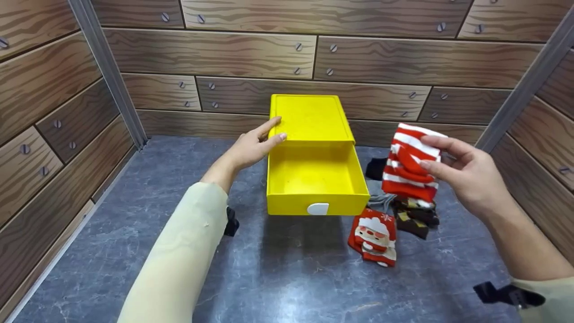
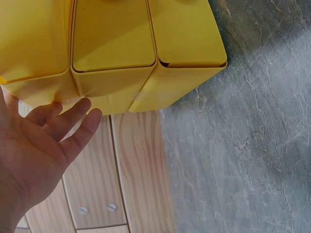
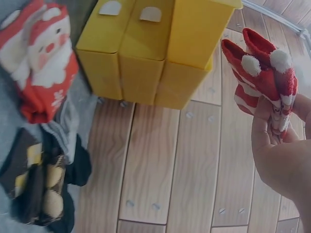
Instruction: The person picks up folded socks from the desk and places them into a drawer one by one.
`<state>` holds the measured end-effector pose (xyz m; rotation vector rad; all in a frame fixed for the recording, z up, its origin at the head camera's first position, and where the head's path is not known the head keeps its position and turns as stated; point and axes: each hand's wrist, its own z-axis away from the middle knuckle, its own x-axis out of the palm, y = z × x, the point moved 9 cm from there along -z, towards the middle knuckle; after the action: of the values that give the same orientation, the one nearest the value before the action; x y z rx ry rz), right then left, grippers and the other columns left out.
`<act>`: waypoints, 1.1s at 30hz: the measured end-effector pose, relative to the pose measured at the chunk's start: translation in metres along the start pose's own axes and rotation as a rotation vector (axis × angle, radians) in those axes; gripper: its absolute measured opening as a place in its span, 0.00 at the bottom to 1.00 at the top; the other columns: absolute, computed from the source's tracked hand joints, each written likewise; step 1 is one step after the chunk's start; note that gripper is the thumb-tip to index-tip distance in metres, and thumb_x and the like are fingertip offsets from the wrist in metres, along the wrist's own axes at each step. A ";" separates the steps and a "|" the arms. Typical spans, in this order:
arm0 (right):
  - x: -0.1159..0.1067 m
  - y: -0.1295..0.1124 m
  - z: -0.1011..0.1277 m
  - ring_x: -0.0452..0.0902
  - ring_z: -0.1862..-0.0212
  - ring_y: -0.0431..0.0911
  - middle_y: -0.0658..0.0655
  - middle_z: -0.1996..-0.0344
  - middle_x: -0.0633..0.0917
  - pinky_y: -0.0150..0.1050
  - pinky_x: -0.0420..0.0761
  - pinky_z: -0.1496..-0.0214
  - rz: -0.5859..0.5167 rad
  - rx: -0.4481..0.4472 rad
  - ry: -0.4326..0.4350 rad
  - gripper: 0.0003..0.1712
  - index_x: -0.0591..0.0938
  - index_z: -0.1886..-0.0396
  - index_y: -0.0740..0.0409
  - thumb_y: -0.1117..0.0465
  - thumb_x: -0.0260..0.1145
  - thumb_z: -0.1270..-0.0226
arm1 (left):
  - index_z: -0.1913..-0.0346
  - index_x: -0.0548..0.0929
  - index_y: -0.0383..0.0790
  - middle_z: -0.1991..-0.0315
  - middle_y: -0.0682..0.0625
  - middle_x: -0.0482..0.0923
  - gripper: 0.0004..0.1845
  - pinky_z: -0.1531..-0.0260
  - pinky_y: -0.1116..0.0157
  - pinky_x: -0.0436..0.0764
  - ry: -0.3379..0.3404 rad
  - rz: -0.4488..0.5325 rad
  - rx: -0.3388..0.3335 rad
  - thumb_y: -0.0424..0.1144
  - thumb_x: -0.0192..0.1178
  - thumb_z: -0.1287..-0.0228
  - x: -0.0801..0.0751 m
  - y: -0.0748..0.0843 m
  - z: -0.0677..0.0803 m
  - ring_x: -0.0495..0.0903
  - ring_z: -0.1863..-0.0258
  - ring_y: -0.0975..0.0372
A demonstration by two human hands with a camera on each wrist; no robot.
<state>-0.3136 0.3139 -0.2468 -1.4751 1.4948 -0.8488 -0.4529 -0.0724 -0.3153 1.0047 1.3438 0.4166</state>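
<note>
My right hand (image 1: 475, 177) pinches a folded pair of red-and-white striped socks (image 1: 410, 163), held in the air to the right of the yellow drawer unit (image 1: 309, 116). White pompoms show on the socks (image 3: 265, 73) in the right wrist view. The unit's top drawer (image 1: 317, 204) is pulled out, and its visible floor is bare. At the unit's upper left edge, my left hand (image 1: 249, 148) touches it with extended fingers. In the left wrist view the left hand (image 2: 41, 141) has loosely bent fingers against the yellow side.
Right of the unit lie red Santa socks (image 1: 374, 237), grey socks (image 1: 380, 197), brown patterned socks (image 1: 415, 217) and a black sock-like item (image 1: 376, 168). Two lower drawers with white tabs (image 3: 150, 13) are closed. Wood-patterned walls (image 1: 215, 56) enclose the grey marbled tabletop (image 1: 148, 215).
</note>
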 end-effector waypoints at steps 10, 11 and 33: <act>0.041 -0.016 -0.028 0.86 0.55 0.45 0.56 0.48 0.87 0.33 0.87 0.56 -0.008 0.006 -0.060 0.25 0.84 0.35 0.63 0.73 0.74 0.31 | 0.15 0.56 0.69 0.17 0.47 0.60 0.43 0.28 0.52 0.70 0.003 -0.006 -0.020 0.73 0.53 0.26 -0.003 -0.004 0.002 0.67 0.23 0.53; 0.046 -0.016 -0.031 0.86 0.55 0.45 0.57 0.48 0.87 0.34 0.87 0.55 0.008 0.013 -0.067 0.25 0.84 0.35 0.61 0.72 0.74 0.31 | 0.14 0.56 0.69 0.17 0.47 0.60 0.42 0.28 0.52 0.70 0.003 -0.006 -0.019 0.73 0.53 0.26 -0.003 -0.004 0.002 0.67 0.23 0.53; 0.163 0.018 -0.066 0.80 0.42 0.55 0.61 0.30 0.74 0.39 0.85 0.45 0.059 0.219 -0.328 0.30 0.77 0.26 0.57 0.62 0.73 0.26 | 0.15 0.58 0.66 0.20 0.45 0.65 0.41 0.28 0.53 0.70 0.020 -0.004 -0.008 0.70 0.55 0.25 -0.002 0.000 -0.001 0.70 0.25 0.54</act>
<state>-0.3720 0.1474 -0.2535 -1.3278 1.1580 -0.6734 -0.4545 -0.0733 -0.3135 0.9936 1.3607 0.4294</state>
